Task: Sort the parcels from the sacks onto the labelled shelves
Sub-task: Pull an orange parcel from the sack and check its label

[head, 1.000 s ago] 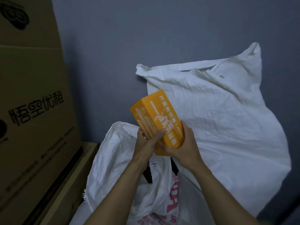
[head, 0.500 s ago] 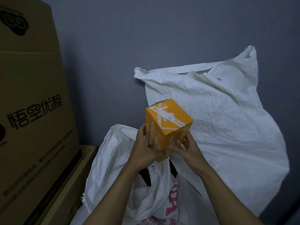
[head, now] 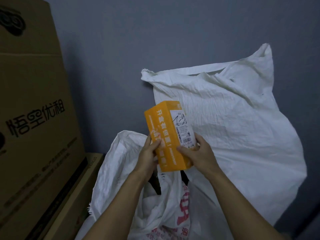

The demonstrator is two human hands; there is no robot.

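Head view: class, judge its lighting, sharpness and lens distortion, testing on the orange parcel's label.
Head view: dim, even light, no glare; on the orange parcel the white label shows a handwritten mark clearly, its small print is unreadable; the cardboard box at left leans from wide-angle distortion.

The parcel [head: 168, 135] is at the centre of the frame, tilted, held between both hands: the left hand [head: 147, 156] grips its left side, the right hand [head: 199, 153] its right side near the lower end. Directly below them, at lower centre, is the open sack [head: 117, 170] with a plastic bag [head: 173, 205] in its mouth. Behind and to the right, a fuller sack [head: 242, 127] leans against the wall [head: 155, 32] that fills the upper frame. Along the left edge stands a tall carton [head: 31, 101], with a lower carton [head: 69, 196] at its foot, just beside the open sack.
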